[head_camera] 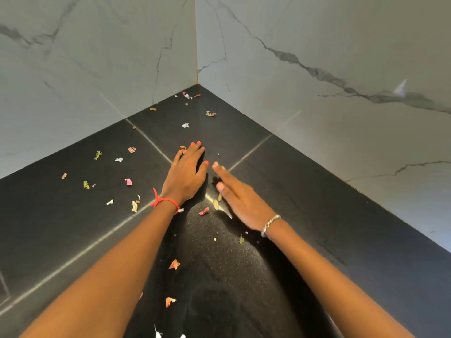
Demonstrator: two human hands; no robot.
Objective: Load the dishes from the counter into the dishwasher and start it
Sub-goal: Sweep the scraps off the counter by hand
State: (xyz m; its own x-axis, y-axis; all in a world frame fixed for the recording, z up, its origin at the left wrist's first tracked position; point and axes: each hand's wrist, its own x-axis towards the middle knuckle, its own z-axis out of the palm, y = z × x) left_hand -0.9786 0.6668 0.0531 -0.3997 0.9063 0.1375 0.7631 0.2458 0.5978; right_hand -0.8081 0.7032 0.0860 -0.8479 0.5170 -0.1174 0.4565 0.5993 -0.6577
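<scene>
No dishes or dishwasher appear. The dark tiled tabletop (73, 228) meets white marble walls at a corner, and small scraps (128, 182) in pink, green and white lie scattered across it.

Two bare forearms with no sleeves. The left hand (183, 175) has coral-pink polished fingernails (199, 142), and a thin red string bracelet (164, 201) is knotted at its wrist, loose ends sticking out. The right hand (240, 196) wears a slim silver beaded chain bracelet (269, 224) at its wrist.
</scene>
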